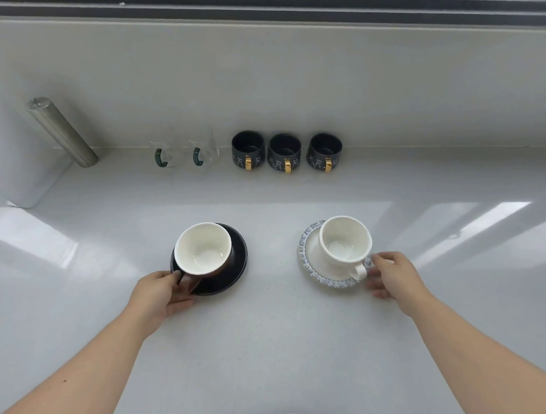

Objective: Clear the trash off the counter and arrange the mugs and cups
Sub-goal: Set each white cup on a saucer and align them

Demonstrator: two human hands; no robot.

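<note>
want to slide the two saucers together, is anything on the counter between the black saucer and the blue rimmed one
Nothing. In the head view the counter between the black saucer and the blue-rimmed saucer is bare.

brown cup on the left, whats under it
The brown cup with white inside sits on a round black saucer, off-centre toward its left. The saucer's middle is hidden beneath the cup; the left hand covers its near-left rim.
</note>
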